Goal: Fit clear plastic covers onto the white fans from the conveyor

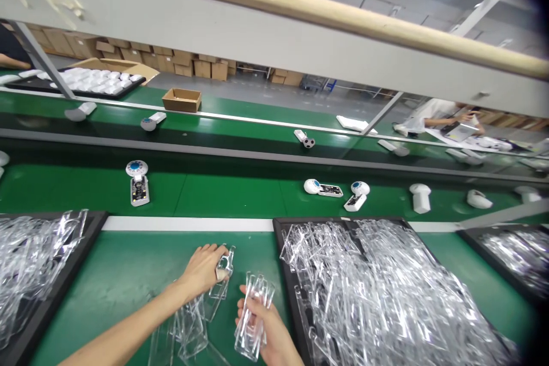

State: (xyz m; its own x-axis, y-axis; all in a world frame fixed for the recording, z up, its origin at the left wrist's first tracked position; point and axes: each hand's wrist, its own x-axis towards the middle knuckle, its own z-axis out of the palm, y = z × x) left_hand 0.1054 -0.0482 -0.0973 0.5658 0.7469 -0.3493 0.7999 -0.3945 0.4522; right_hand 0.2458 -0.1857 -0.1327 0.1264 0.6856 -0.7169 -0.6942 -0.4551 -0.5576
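Near the middle of the green bench, my left hand [206,267] has its fingers closed on a clear plastic piece [225,266]. Several more clear plastic pieces [191,326] lie loose on the bench under my left wrist and forearm. My right hand [266,314] grips a small stack of clear rectangular plastic pieces [253,320], fanned slightly and tilted. It is beside the left edge of a black tray [295,314], which is heaped with the same kind of clear pieces [364,291].
Another black tray [92,234] of clear pieces stands at left, a third [472,240] at far right. White devices with round heads [137,183] lie on the green conveyor [223,183] ahead. A cardboard box [182,100] stands beyond. A person [446,117] works at back right.
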